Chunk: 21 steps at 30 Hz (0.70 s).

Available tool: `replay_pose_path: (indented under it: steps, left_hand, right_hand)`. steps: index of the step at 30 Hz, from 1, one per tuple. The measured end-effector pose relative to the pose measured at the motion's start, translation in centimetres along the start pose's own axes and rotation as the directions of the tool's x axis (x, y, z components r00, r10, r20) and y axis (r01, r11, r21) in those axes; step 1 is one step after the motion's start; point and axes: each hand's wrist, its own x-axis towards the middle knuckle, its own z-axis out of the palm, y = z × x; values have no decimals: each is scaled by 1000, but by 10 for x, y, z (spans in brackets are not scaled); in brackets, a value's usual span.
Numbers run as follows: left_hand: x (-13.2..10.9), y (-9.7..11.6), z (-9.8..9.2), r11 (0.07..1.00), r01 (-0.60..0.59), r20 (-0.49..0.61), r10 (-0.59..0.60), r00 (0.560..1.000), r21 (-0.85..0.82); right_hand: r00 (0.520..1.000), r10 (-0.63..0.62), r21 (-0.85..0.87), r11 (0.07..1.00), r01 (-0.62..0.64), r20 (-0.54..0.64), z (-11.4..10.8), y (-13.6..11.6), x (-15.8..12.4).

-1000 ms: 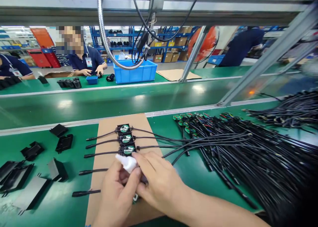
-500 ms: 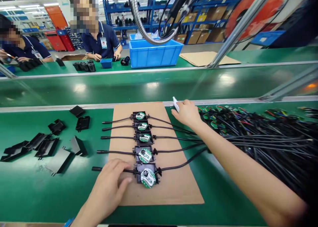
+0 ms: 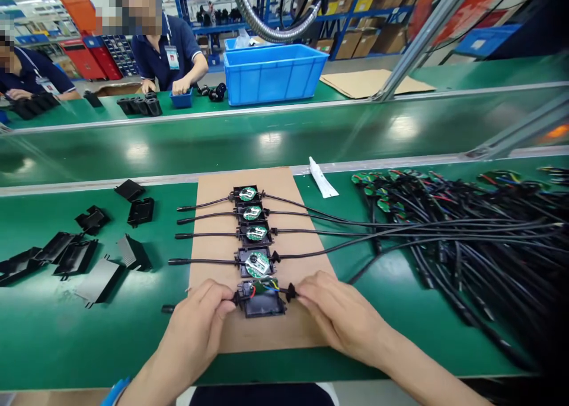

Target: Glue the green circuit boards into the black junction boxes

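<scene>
My left hand (image 3: 202, 317) pinches the short black cable at the left side of the nearest black plastic housing (image 3: 263, 306). At its right side, my right hand (image 3: 340, 308) is closed on the longer black cable, just beyond its black grommet (image 3: 290, 291). Between my hands the circuit board (image 3: 265, 285) stands tilted at the housing's far edge, with red, blue and yellow wires showing. Farther up the cardboard sheet (image 3: 306, 264), several similar housings lie in a column, each bearing a round green board (image 3: 258, 264) with white paste and cables on both sides.
A white tube (image 3: 322, 179) lies beyond the cardboard's right edge. Loose black housings (image 3: 76, 258) are scattered at left, and a cable heap (image 3: 453, 234) covers the right. Across the metal rail, two co-workers sit near a blue bin (image 3: 275, 74).
My right hand has let go of the white tube and moved down to the nearest cable. My left hand now grips the left cable. The nearest board has tipped up from lying face-up.
</scene>
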Motion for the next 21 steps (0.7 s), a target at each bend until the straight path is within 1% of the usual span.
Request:
replay_pose_path:
  steps: [3, 6, 8, 11, 17, 19, 21]
  left_hand:
    - [-3, 6, -1, 1000, -2, -12, 2, 1000, 4]
    - [0, 8, 3, 999, 9, 20, -10, 1000, 47]
    - [4, 7, 7, 996, 12, 41, -15, 999, 83]
    - [10, 5, 11, 992, 18, 73, -27, 997, 124]
    - [13, 2, 10, 992, 34, 108, -47, 993, 122]
    - [13, 2, 9, 994, 30, 106, -41, 994, 108]
    - [14, 2, 9, 996, 9, 91, -18, 996, 91]
  right_hand:
    - [994, -72, -68, 995, 77, 81, -17, -19, 3]
    - [985, -76, -95, 991, 92, 157, -22, -32, 8]
    - [976, -47, -118, 990, 74, 211, -19, -34, 11]
    - [950, 23, -166, 986, 31, 312, -12, -32, 17]
    - [885, 130, -212, 977, -37, 446, -8, -36, 30]
    - [862, 144, -215, 976, -42, 486, -6, -38, 34]
    - [852, 137, -219, 975, -27, 505, -3, -39, 36]
